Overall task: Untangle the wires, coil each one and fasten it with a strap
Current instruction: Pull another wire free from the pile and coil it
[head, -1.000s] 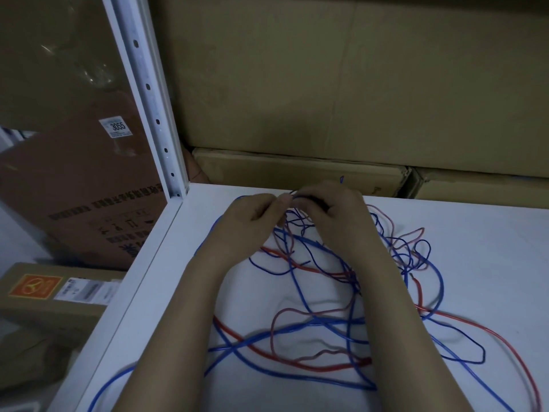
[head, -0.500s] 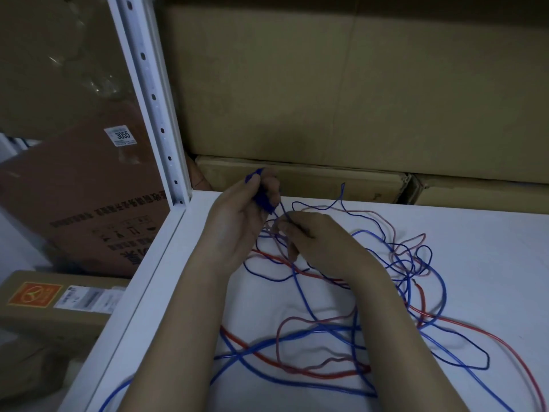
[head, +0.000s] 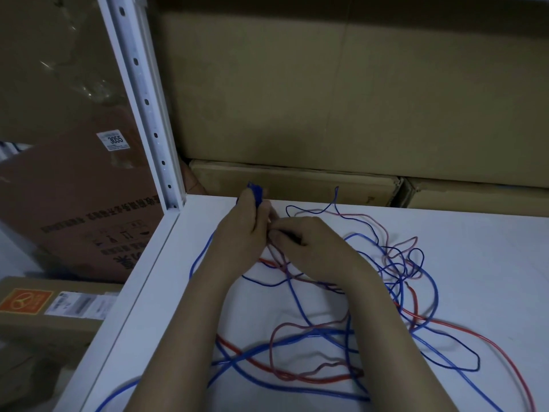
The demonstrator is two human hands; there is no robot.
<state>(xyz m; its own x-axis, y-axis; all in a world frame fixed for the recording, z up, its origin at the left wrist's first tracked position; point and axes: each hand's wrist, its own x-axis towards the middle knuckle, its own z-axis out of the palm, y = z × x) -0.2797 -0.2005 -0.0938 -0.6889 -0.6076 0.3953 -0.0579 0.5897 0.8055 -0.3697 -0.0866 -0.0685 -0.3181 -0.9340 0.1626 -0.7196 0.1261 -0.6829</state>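
Coiling well means the left hand (head: 246,230), gripping the small blue wire bundle (head: 256,195) at upper centre, stays steady while the right hand (head: 309,248) pinches a thin strand, feeding from the tangle (head: 341,331) on the desk (head: 475,263).

Wires (head: 312,379) run off the bottom frame edge; the right hand (head: 312,248) hides its fingertips' hold.

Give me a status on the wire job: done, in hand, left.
Done: nothing finished; no strapped coil is in view. In hand: the left hand grips a small blue bundle, apparently the start of a coil, while the right hand pinches a thin wire beside it. Left: the blue and red wires lie crossed in loose loops on the white table, all to be separated, coiled and strapped.
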